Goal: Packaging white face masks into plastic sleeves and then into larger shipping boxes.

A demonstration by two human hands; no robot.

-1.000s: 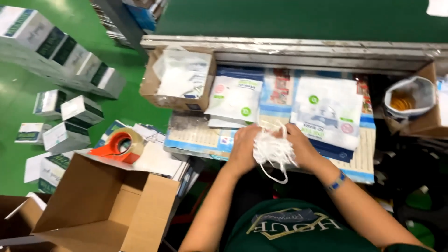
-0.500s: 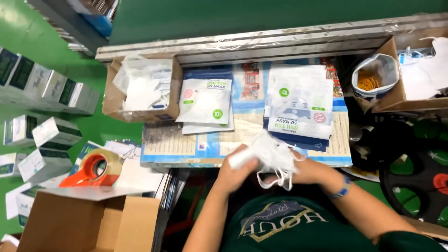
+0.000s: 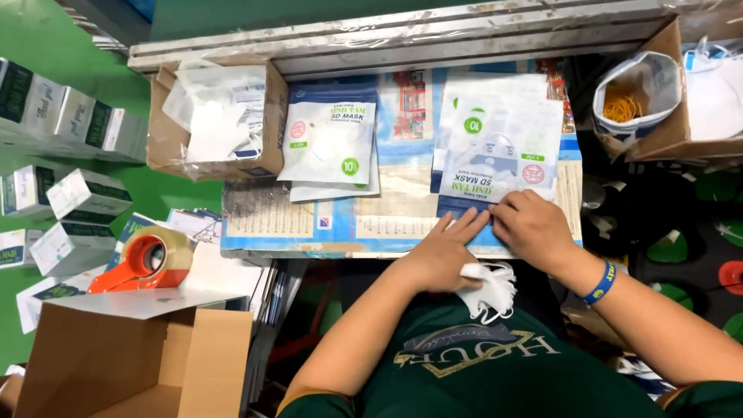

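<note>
Head view
Hands: two. The left hand (image 3: pixel 441 251) lies flat, fingers extended and together, fingertips on the lower edge of the right pouch stack (image 3: pixel 495 147), with the white masks (image 3: pixel 489 288) tucked under its palm at the worktop edge. The right hand (image 3: pixel 534 224) rests knuckles up, fingers curled onto the same stack; what it pinches cannot be told.
Wristband: one, blue (image 3: pixel 600 282), on the right wrist.
Pouch stacks: two; the left pouch stack (image 3: pixel 331 147) lies well apart from both hands.
Cardboard boxes: three; one with clear bags (image 3: pixel 217 120), one at top right (image 3: pixel 665 93), one open box (image 3: pixel 124 364) at lower left.
Tape dispenser: one, orange (image 3: pixel 143 259).
Surface: worktop (image 3: pixel 325 220) covered with printed sheets.
Room: green floor (image 3: pixel 39 39) scattered with small cartons (image 3: pixel 85 197).
</note>
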